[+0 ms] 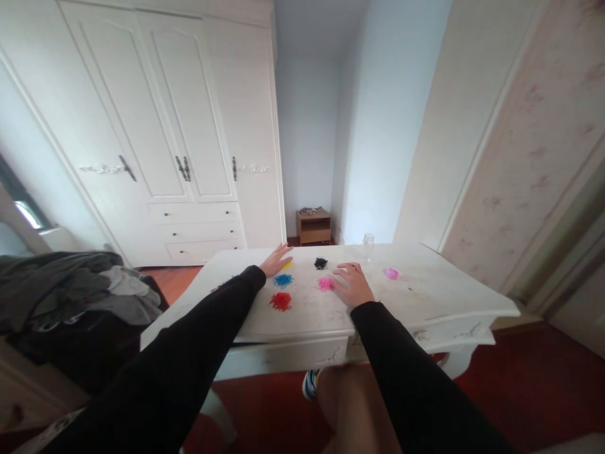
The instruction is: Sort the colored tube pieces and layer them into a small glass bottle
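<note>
On the white table (302, 318) lie small heaps of thin coloured loops that look like rubber bands. My left hand (276, 261) is open, fingers stretched out, at the yellow heap (287, 265), which it partly hides. Just nearer to me are a blue heap (283, 280) and a red heap (281, 301). My right hand (353, 286) has its fingers apart and slightly bent, right beside the pink heap (325, 284); whether it touches the heap is unclear. A black heap (321, 263) sits farther back, between the hands.
Toward the right stand a clear glass (368, 247) and a brighter pink clump (392, 273). More coloured bits (222, 284) show partly behind my left sleeve. Dark clothes (70, 296) are piled at the left. A white wardrobe (189, 113) and a small wooden cabinet (314, 227) stand beyond the table.
</note>
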{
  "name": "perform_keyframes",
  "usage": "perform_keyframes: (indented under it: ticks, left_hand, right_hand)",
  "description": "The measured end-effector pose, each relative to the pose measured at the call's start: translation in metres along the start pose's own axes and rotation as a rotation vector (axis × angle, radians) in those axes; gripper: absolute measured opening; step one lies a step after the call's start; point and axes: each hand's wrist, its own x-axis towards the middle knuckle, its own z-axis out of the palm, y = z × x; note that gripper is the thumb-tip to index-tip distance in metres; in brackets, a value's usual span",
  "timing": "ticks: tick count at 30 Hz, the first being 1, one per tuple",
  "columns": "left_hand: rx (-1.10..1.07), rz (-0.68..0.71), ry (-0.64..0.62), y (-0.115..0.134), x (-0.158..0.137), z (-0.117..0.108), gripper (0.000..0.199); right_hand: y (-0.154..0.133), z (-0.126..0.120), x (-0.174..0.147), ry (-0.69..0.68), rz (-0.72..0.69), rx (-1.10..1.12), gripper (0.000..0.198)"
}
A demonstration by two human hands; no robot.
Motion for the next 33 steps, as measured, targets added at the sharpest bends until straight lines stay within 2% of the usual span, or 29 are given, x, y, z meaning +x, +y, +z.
perform_keyframes:
  ticks: [5, 11, 15, 18, 22, 29, 33]
  left_hand:
    - [0.077, -0.002, -0.004, -0.005, -0.016, -0.029, 0.075]
    - [0.157, 0.001, -0.023, -0.033, -0.052, -0.095, 0.036]
    - [0.267, -0.022, -0.081, -0.055, -0.091, -0.124, 0.026]
    - [0.272, -0.103, -0.08, -0.068, -0.128, -0.124, 0.025]
    - [0.265, -0.185, -0.033, -0.079, -0.163, -0.11, 0.03]
    - [0.213, -0.226, 0.002, -0.075, -0.168, -0.103, 0.049]
    - [0.147, -0.214, -0.022, -0.055, -0.176, -0.104, 0.078]
  right_hand:
    - [-0.011, -0.01, -0.012, -0.141, 0.175, -0.153, 0.055]
    - [-0.014, -0.015, -0.023, -0.244, 0.194, -0.222, 0.061]
    - [-0.01, -0.013, -0.024, -0.285, 0.201, -0.241, 0.061]
    - [-0.011, -0.016, -0.024, -0.331, 0.211, -0.261, 0.061]
    - [-0.014, -0.022, -0.026, -0.369, 0.203, -0.287, 0.061]
    - [-0.007, -0.024, -0.027, -0.434, 0.176, -0.335, 0.062]
    - [0.003, -0.024, -0.027, -0.439, 0.131, -0.325, 0.061]
